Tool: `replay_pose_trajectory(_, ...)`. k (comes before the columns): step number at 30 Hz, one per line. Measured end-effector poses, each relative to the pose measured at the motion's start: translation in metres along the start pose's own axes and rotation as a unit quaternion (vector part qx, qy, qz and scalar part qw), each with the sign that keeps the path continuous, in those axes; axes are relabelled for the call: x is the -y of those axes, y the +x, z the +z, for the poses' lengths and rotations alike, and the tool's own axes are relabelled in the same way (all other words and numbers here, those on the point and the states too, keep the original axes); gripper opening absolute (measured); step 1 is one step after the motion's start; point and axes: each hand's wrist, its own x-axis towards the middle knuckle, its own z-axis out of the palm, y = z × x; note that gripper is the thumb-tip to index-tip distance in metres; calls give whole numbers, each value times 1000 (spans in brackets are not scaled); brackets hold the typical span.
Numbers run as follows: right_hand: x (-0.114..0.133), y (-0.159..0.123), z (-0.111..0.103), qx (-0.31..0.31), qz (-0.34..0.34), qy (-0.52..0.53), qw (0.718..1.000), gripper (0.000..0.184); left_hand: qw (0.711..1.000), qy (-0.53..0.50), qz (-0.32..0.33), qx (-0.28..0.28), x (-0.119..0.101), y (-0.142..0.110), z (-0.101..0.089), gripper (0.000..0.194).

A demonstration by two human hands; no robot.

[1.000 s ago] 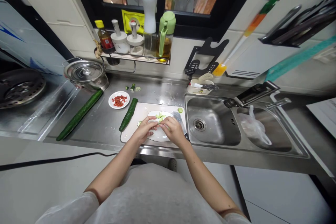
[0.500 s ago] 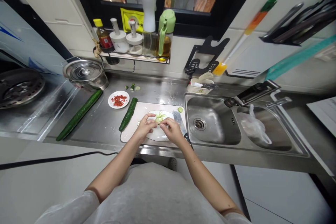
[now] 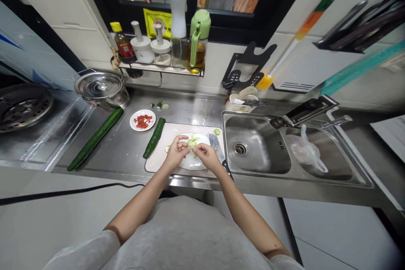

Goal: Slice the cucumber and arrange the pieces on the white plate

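Note:
Over a white plate (image 3: 199,164) on the cutting board (image 3: 155,164), my left hand (image 3: 176,151) and my right hand (image 3: 206,157) meet with fingertips pinched at pale green cucumber slices (image 3: 193,141). Which slice each hand grips is partly hidden by the fingers. Several slices lie on the plate just beyond my fingertips. A knife (image 3: 216,143) with a black handle rests on the board to the right of the plate. A cut cucumber (image 3: 154,138) lies across the board's left edge. One more slice (image 3: 167,149) sits beside my left hand, and others (image 3: 217,131) near the board's far right corner.
Left of the board are a small plate of chopped red pieces (image 3: 136,127), a whole cucumber (image 3: 95,139) and a lidded steel pot (image 3: 103,88). Cucumber ends (image 3: 159,104) lie behind. A double sink (image 3: 257,164) with a faucet (image 3: 303,112) adjoins on the right. A condiment shelf (image 3: 164,69) hangs above.
My left fingers have loosened and shifted slightly at the slices. A green piece now shows below my fingertips over the plate. Otherwise the scene looks the same.

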Motion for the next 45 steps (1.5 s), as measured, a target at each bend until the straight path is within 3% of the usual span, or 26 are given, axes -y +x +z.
replay_pose_trajectory(7, 1, 0, -1, 24, 80, 56, 995, 22, 1000, 8, 13, -1, 9, 3, -1, 55)
replay_pose_trajectory(12, -6, 0, -10, 47, 147, 71, 985, 27, 1000, 0, -26, -10, 15, 6, 2, 58)
replay_pose_trajectory(16, -19, 9, -27, 64, 133, 16, 989, 26, 999, 8, -45, 5, 26, 14, 10, 50)
replay_pose_trajectory(22, -37, 31, -53, 62, 76, -122, 988, 14, 997, 71, -7, 11, 47, 43, 26, 35)
replay_pose_trajectory(25, -42, 37, -59, 54, 76, -210, 973, 12, 981, 192, -6, -2, 54, 54, 31, 26)
replay_pose_trajectory(31, -44, 34, -54, 68, 92, -323, 939, 5, 923, 385, -19, 1, 60, 56, 35, 15)
replay_pose_trajectory(45, -47, 32, -41, 72, 115, -445, 885, 13, 884, 466, 3, 13, 69, 56, 38, 13)
